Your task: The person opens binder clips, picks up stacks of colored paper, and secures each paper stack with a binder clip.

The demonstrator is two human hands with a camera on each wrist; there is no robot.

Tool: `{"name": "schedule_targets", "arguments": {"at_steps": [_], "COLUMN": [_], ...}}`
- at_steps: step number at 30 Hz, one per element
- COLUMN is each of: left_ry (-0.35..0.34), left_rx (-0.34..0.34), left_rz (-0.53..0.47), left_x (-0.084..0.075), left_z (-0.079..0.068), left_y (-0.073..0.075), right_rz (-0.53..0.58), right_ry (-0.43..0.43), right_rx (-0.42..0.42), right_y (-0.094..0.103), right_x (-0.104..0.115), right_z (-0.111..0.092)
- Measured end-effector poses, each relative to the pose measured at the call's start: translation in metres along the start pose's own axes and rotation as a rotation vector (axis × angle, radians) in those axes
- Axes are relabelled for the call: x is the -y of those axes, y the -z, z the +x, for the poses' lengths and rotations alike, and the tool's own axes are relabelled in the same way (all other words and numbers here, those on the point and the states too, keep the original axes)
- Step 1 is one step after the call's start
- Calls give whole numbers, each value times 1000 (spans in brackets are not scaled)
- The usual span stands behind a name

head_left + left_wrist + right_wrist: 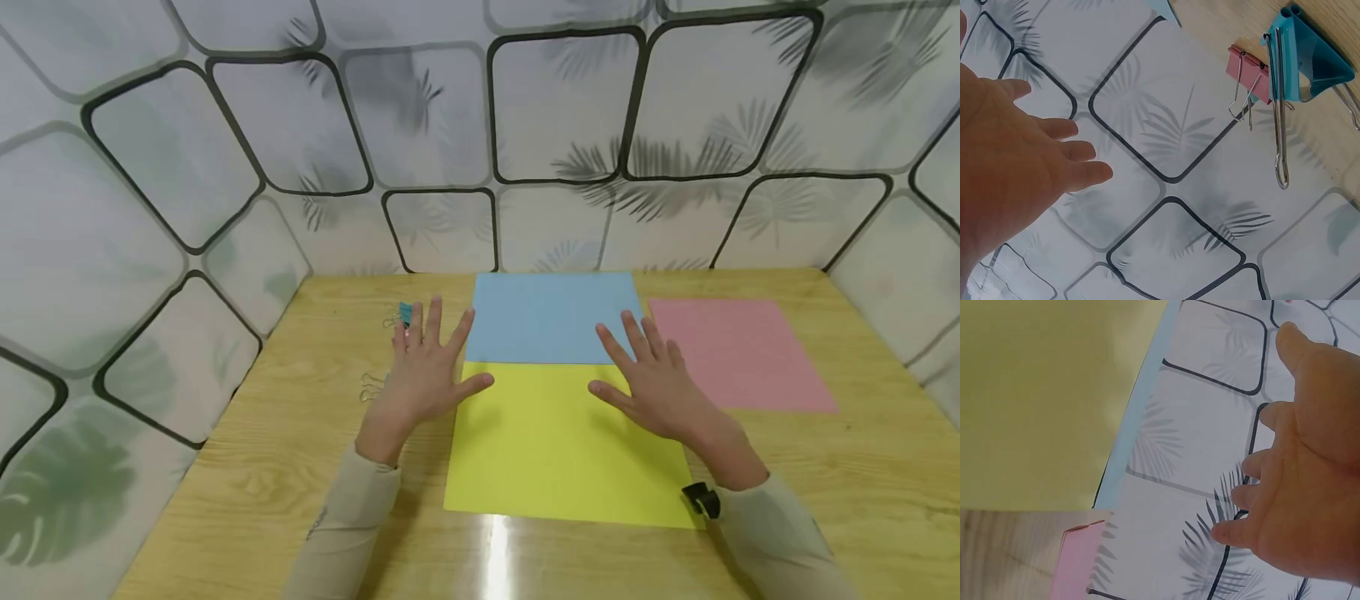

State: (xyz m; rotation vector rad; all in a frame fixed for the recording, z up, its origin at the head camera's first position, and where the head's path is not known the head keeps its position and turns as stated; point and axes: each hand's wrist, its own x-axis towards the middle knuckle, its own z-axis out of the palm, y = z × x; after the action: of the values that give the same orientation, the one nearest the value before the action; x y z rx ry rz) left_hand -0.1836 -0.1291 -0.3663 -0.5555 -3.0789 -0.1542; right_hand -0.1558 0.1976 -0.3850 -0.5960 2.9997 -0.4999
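Observation:
Both hands hover above the table with spread fingers, holding nothing. My left hand (423, 379) is over the left edge of a yellow sheet (562, 450), partly hiding binder clips on that side. In the left wrist view a large teal binder clip (1310, 59) and a smaller pink binder clip (1249, 70) stand beyond the left hand (1016, 156). My right hand (660, 387) is above the yellow sheet's right part, close to a pink sheet (750, 358). A blue sheet (555, 317) lies behind the yellow one, their edges meeting or overlapping.
The wooden table (285, 467) ends at a patterned backdrop (555, 108) behind and at both sides. Wire handles of another clip (371, 387) show beside the left wrist. A black piece (702, 500) sits at the right sleeve's cuff.

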Motion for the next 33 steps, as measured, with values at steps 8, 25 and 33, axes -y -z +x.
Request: {"name": "schedule_targets", "arguments": {"at_steps": [8,25,33], "left_ry": [16,38,8], "left_rx": [-9,-52,-42], "left_rz": [-30,-101,-122], "left_x": [5,24,19], "left_z": [-3,-6,-5], "left_y": [6,20,19], "right_rz": [-10,22,16], "right_ry": [59,167,183], "right_rx": [30,100,126], "right_y": [5,-11,-17], "right_x": [9,11,6], "right_z": [-13,-35,-51]}}
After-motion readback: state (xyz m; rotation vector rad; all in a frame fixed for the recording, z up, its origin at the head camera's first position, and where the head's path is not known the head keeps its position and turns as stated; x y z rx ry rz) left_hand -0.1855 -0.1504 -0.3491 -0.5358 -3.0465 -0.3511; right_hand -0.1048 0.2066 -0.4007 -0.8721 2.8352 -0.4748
